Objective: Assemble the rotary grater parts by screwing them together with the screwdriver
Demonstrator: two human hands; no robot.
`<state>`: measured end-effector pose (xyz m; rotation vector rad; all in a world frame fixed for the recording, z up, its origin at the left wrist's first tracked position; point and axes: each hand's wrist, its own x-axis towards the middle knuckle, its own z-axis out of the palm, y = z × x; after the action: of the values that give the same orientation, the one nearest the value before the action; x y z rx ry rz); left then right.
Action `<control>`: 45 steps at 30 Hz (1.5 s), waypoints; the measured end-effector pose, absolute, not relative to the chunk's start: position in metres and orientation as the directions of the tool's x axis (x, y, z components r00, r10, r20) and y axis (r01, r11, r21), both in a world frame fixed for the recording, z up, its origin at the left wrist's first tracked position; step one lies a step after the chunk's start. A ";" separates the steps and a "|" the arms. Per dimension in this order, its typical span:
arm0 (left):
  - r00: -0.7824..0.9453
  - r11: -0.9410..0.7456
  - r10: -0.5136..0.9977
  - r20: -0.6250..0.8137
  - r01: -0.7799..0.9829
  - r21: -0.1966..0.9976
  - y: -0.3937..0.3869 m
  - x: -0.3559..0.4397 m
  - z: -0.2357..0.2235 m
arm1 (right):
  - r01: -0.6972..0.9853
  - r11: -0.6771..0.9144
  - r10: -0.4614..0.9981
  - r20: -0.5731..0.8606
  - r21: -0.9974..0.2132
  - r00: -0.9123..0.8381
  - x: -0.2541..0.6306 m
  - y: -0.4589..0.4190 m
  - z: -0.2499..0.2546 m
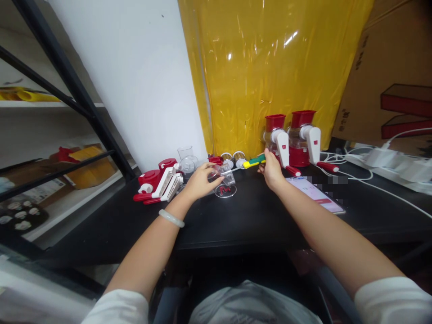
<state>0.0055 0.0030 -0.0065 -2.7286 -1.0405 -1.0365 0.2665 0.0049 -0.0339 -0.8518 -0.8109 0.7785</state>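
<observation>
Gripping the clear part [230, 178], the left hand [201, 181] should brace it; the right hand [271, 169], at three o'clock, holds the green-yellow tool [254, 161], best aimed squarely.

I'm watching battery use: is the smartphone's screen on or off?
On: the smartphone lies face up on the black table, its screen glowing pale, with a reddish bar showing on it.

Workshop (screwdriver [254, 160], storage shelves [37, 104])
</observation>
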 end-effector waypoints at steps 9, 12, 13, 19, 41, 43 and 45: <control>0.548 -0.770 0.578 0.604 0.611 0.182 0.004 0.005 -0.007 | -0.351 0.469 0.841 0.289 -0.810 0.457 0.264 0.005 -0.034; 0.547 -0.767 0.582 0.602 0.614 0.185 0.004 0.005 -0.007 | -0.418 0.460 0.851 0.256 -0.783 0.458 0.262 0.004 -0.031; 0.546 -0.766 0.584 0.601 0.616 0.184 0.004 0.005 -0.007 | -0.433 0.459 0.853 0.248 -0.776 0.460 0.262 0.004 -0.030; 0.548 -0.762 0.592 0.592 0.620 0.188 0.003 0.006 -0.006 | -0.489 0.450 0.865 0.228 -0.748 0.447 0.264 0.004 -0.030; 0.549 -0.774 0.577 0.604 0.605 0.189 0.004 0.005 -0.007 | -0.416 0.364 0.883 0.166 -0.833 0.439 0.263 0.001 -0.028; 0.548 -0.773 0.577 0.605 0.606 0.189 0.003 0.005 -0.007 | -0.476 0.357 0.896 0.149 -0.804 0.419 0.262 0.001 -0.028; 0.546 -0.769 0.582 0.602 0.611 0.189 0.003 0.005 -0.007 | -0.503 0.353 0.902 0.144 -0.789 0.407 0.263 0.003 -0.030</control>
<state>0.0054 0.0030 -0.0070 -2.7241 -1.0519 -1.0364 0.2630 0.0027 -0.0296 -0.7338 -0.6409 0.9933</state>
